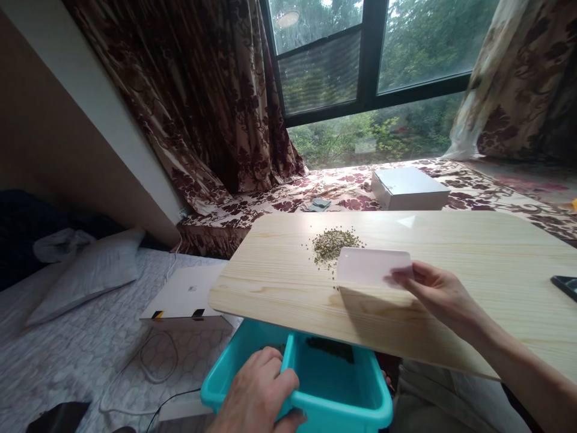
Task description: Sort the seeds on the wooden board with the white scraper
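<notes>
A pale, rectangular plastic scraper (370, 266) is pinched at its right end by my right hand (426, 281), thumb on the near face. It stands tilted over the tabletop and casts a shadow towards me. Just beyond its left edge lies a loose pile of small greenish seeds (332, 245), with some scattered around. My left hand (265, 391) is closed on the divider and front rim of a turquoise two-compartment bin (342, 403), which sits under the table's near edge. Something dark lies along the far side of its right compartment; my hand partly hides the left one.
The light wooden table (279, 276) spans the middle. A white box (189, 294) with cables beside it lies on the bed at left. Another white box (408, 183) and a folded cloth (320, 204) rest on the window ledge. A dark device (565, 287) lies at the table's right.
</notes>
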Tool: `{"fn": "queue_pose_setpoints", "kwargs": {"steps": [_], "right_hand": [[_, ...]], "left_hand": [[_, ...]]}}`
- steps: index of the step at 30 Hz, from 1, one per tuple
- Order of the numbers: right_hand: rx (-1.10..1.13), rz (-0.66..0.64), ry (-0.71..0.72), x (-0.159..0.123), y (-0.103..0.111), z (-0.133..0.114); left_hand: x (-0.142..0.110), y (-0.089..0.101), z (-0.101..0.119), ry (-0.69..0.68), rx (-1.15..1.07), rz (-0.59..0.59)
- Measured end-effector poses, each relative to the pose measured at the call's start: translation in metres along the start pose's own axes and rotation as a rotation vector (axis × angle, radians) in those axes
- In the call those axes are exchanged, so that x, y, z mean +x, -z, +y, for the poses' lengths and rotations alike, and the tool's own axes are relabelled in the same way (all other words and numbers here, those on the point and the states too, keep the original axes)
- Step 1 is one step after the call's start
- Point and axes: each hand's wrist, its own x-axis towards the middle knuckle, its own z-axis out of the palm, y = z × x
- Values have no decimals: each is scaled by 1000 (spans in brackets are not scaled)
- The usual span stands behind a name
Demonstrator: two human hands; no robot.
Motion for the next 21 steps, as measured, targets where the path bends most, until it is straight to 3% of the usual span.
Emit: {"fn": "queue_pose_setpoints", "kwargs": {"steps": [13, 21], "right_hand": [[37, -104, -52, -11, -10, 0], [-11, -112, 19, -7, -24, 6]], "left_hand": [[-1, -18, 0, 28, -43, 169], [-4, -15, -1, 29, -17, 149]]}}
